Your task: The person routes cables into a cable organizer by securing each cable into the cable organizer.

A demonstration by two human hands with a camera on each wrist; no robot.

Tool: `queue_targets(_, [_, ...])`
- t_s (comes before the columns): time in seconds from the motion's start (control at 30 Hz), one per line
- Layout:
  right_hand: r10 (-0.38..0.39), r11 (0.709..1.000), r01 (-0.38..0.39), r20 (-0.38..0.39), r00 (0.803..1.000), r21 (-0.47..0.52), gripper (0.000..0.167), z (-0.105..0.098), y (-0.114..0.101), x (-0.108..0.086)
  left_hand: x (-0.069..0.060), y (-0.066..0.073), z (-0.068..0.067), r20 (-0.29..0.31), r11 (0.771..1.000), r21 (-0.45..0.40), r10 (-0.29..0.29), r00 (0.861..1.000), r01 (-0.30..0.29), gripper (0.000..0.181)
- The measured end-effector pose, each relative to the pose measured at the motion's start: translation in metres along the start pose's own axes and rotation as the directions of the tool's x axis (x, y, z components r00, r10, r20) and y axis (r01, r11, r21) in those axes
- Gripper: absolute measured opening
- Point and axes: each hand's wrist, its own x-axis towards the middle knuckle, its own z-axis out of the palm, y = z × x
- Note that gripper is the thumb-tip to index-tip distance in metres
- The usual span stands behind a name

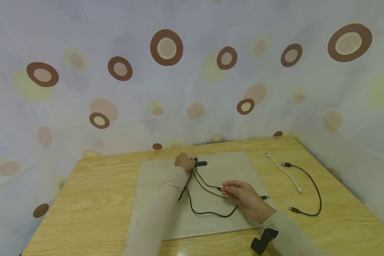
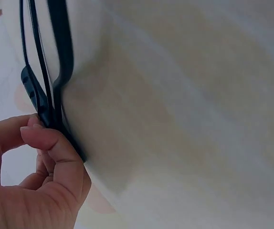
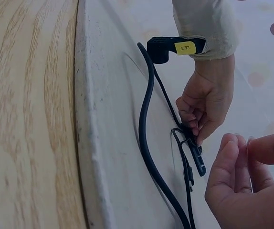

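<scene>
A: Where is the left hand?
B: Near the far edge of the white board. Its thumb and fingers pinch a black cable clip strip with notches along it.

A: And the cables?
B: Several black cables run from the strip toward the near side of the board. One sweeps in a wide loop and passes behind the right hand.

A: Is the right hand gripping anything?
B: I can't tell. It is above the board, nearer the person, with fingers bent and tips close to the thumb. The right wrist view shows a thin pale line between them, too faint to identify.

A: Is a plug close to it?
B: In the head view a small black connector appears right by the fingertips, though in the right wrist view a connector lies apart from them. Another black plug shows on the other side of the hand, near the board's right edge.

A: What lies off the board?
B: To its right, on the wooden table, are a white USB cable and a short black USB cable, the black one curved in an arc.

A: What's behind?
B: A pale cloth printed with brown rings and soft spots.
</scene>
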Motion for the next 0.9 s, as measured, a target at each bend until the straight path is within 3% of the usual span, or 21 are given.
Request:
queue_targets(0.27, [-0.014, 1.0, 0.013, 0.021, 1.0, 0.018, 0.03, -0.006, 0.0, -0.003, -0.008, 0.004, -0.006, -0.002, 0.999, -0.034, 0.004, 1.0, -0.004, 0.021])
queue_targets(0.57, [-0.006, 1.0, 0.006, 0.044, 0.999, 0.003, 0.032, -0.006, 0.002, -0.005, -0.008, 0.002, -0.012, 0.078, 0.984, -0.161, -0.067, 0.995, 0.079, 0.017])
queue_targets(0.77, [-0.007, 1.0, 0.005, 0.062, 0.998, 0.029, 0.026, -0.006, 0.001, -0.006, -0.007, 0.001, -0.008, 0.066, 0.985, -0.152, -0.074, 0.995, 0.083, 0.018])
queue_targets(0.9, [0.013, 1.0, -0.015, 0.051, 0.999, 0.027, 0.027, -0.005, 0.002, -0.005, -0.011, 0.004, -0.009, 0.026, 0.992, -0.111, -0.06, 0.998, 0.062, 0.012])
